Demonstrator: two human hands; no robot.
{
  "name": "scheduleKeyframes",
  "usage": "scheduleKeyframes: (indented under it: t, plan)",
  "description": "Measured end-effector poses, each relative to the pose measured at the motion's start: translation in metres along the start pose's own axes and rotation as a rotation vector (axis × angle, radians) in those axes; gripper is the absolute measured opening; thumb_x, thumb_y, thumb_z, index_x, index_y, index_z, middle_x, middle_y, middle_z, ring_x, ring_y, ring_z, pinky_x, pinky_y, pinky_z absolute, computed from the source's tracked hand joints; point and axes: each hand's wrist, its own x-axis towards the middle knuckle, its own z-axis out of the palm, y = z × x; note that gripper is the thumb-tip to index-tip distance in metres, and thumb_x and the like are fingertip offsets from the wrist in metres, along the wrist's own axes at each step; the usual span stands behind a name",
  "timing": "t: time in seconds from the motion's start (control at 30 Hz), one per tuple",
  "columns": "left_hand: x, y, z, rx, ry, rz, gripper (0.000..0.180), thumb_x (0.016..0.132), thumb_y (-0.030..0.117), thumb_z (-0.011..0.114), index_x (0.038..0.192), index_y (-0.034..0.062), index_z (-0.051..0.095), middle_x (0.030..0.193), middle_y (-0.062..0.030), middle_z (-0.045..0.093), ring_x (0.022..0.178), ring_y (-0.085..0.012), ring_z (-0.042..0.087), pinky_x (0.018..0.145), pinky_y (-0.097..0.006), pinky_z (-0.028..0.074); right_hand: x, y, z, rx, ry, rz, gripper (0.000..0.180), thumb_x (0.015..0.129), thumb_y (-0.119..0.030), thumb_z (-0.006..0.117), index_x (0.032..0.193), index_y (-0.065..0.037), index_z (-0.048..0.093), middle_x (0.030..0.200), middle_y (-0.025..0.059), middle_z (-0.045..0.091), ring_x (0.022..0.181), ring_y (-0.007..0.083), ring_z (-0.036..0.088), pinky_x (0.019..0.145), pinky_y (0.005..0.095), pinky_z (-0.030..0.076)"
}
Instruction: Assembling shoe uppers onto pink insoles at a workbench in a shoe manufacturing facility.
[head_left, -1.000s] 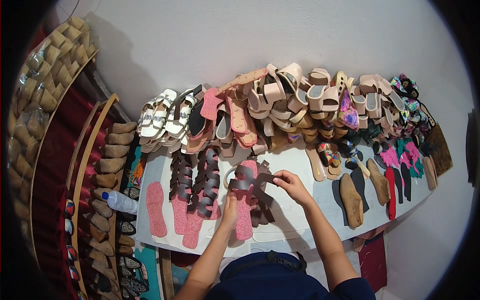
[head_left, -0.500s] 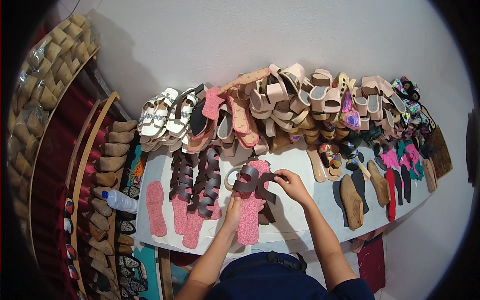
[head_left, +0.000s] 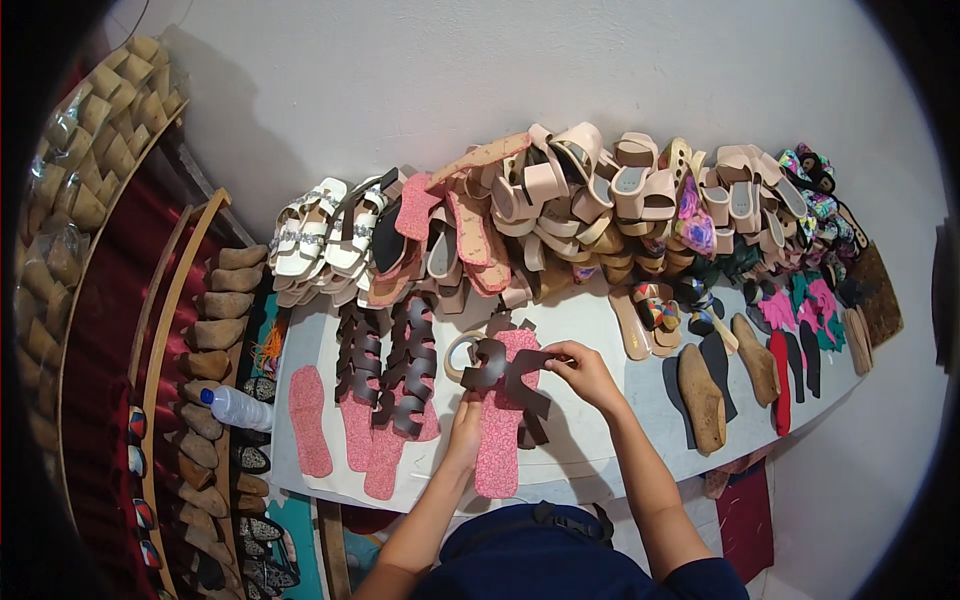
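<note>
My left hand (head_left: 466,432) is closed around the edge of a pink patterned insole (head_left: 497,462), held upright in the picture above the table. Dark brown cut-out straps (head_left: 487,368) cross the insole's upper half. My right hand (head_left: 583,374) pinches the end of the strap's right-hand piece (head_left: 530,388), which overlaps the insole's right edge. Behind the insole lies a roll of tape (head_left: 454,357), partly covered. To the left, more pink insoles (head_left: 384,465) lie with dark brown cut-out straps (head_left: 408,370) on them. A single bare pink insole (head_left: 309,420) lies farther left.
Sandals in white (head_left: 297,240) and beige (head_left: 640,190) are heaped along the wall. Wooden shoe lasts (head_left: 703,405) and dark sole pieces (head_left: 717,375) lie on the right. At left stand a water bottle (head_left: 238,409) and a rack of lasts (head_left: 222,333).
The insole sits slightly lower, and its right-hand strap piece has shifted inward over the insole. My left fingers that showed beyond the insole's right edge are now hidden. The view has shifted slightly.
</note>
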Motion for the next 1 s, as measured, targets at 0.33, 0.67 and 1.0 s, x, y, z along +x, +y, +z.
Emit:
scheduleKeyframes:
  t: [0.33,0.67,1.0]
  plan:
    - [0.002,-0.02,-0.015,-0.045,0.079,-0.013,0.033,0.092,0.023,0.025,0.119,0.0043,0.032,0.11,-0.0113,0.047,0.095,-0.0197,0.052,0.078,-0.032,0.046,-0.004,0.014,-0.002,-0.038,-0.03,0.028,0.015,0.077,-0.008,0.058,0.09,-0.001,0.06,0.081,0.0052,0.06,0.071,0.0109,0.055,0.063,0.0233,0.045]
    - [0.007,-0.028,-0.01,0.097,0.129,0.021,0.038,0.092,0.022,0.032,0.122,0.0001,0.035,0.117,-0.008,0.045,0.106,-0.0152,0.04,0.092,-0.027,0.029,-0.008,0.024,0.01,0.408,0.034,0.092,0.022,0.079,-0.004,0.053,0.099,0.004,0.056,0.092,0.0093,0.059,0.079,0.0143,0.057,0.074,0.0245,0.046]
    - [0.002,-0.03,-0.001,0.247,0.25,0.091,0.031,0.091,0.02,0.032,0.112,-0.0016,0.043,0.105,-0.0081,0.051,0.093,-0.014,0.046,0.083,-0.026,0.034,-0.018,0.025,0.021,0.636,-0.047,0.045,0.044,0.078,0.001,0.051,0.121,0.001,0.04,0.102,0.0103,0.055,0.089,0.0136,0.054,0.079,0.0249,0.044]
